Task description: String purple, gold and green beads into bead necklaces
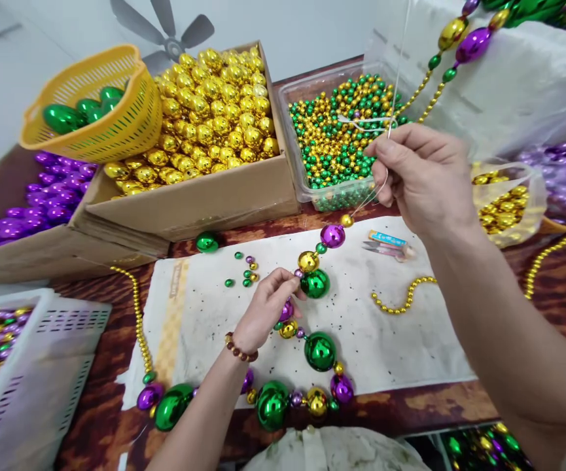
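Observation:
A strand of shiny purple, gold and green beads (pixel 320 351) hangs and curves over the white cloth. My left hand (pixel 267 304), wearing a brown bead bracelet (pixel 241 348), is closed on this strand beside a large green ball (pixel 315 283). Higher up on the right, my right hand (pixel 424 173) pinches a thin white string (pixel 375 194) that runs down to the strand's top gold bead. Looped white cord (pixel 368 122) sticks out to the left of those fingertips. Several loose small beads (pixel 247 275) and a green ball (pixel 207 242) lie near my left hand.
Snips (pixel 383 249) and a short gold bead string (pixel 405 296) lie on the cloth (pixel 361 353). Behind stand a box (pixel 199 203) of gold beads, a yellow basket (pixel 140 118) and a clear tub (pixel 307 193). A white crate (pixel 52 366) stands left.

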Motion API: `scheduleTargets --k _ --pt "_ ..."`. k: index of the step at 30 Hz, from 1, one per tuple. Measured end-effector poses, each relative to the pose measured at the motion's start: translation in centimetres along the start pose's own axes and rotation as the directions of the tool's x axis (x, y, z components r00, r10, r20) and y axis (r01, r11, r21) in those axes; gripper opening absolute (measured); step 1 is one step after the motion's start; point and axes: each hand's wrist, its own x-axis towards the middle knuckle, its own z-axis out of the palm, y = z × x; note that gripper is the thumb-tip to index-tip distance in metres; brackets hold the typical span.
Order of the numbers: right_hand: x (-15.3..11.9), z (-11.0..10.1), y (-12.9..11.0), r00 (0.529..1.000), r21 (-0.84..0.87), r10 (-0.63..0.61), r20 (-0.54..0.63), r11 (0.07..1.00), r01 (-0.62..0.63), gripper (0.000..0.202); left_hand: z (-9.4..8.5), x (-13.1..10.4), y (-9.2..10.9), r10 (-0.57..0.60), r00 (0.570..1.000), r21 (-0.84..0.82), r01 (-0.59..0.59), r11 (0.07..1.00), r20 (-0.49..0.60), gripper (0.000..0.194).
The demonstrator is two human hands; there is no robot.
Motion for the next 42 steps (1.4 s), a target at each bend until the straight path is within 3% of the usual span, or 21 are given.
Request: scheduleTargets --k 6,10,15,19,23,26,29,39,42 --pt "-1.4 -0.9 1.6 0.997 -0.019 0.068 -0.039 0.997 -0.069 0.01 -0.9 0.3 -0.8 -0.131 0.989 -0.243 0.112 0.964 -0.067 0.015" --pt "-3.5 -2.3 2.8 0.986 -0.037 0.157 -0.053 0.987 -0.159 0.008 -0.8 0.5 -1.6 -0.154 0.974 -0.272 0.104 0.957 -0.169 0.017" --pt "-6.6 -4.1 4.7 0.939 -0.053 0.337 -0.07 0.939 -0.341 0.006 -0.6 0.9 -2.9 -0.169 0.968 -0.26 0.118 0.958 -0.183 0.025" --pt "-9.0 -5.0 6.2 0.908 -0.151 0.417 -0.034 0.896 -0.417 0.01 -0.7 1.2 -4.2 -0.129 0.976 -0.142 0.105 0.984 -0.178 0.03" --pt "-10.8 -5.4 7.0 0.882 -0.169 0.47 -0.02 0.868 -0.466 0.012 -0.4 1.0 -4.8 0.048 0.977 0.126 -0.022 0.992 -0.208 0.024" --pt "-11.5 -5.7 7.2 0.858 -0.209 0.514 -0.01 0.838 -0.504 0.011 -0.2 0.7 -4.9 0.181 0.962 0.371 -0.095 0.924 -0.206 0.021" --pt "-12.0 -6.1 7.0 0.867 -0.252 0.499 -0.004 0.838 -0.484 0.013 -0.1 0.5 -4.9 0.218 0.961 0.503 -0.105 0.858 -0.172 0.029" --pt "-13.0 -4.9 6.7 0.875 -0.271 0.482 0.042 0.849 -0.455 0.017 1.6 1.9 -2.6 0.36 0.927 0.792 -0.142 0.594 -0.103 0.059" --pt "-13.2 -4.8 7.2 0.857 -0.219 0.513 0.047 0.842 -0.492 0.018 1.6 3.3 -2.4 0.339 0.939 0.772 -0.168 0.614 -0.066 0.052"
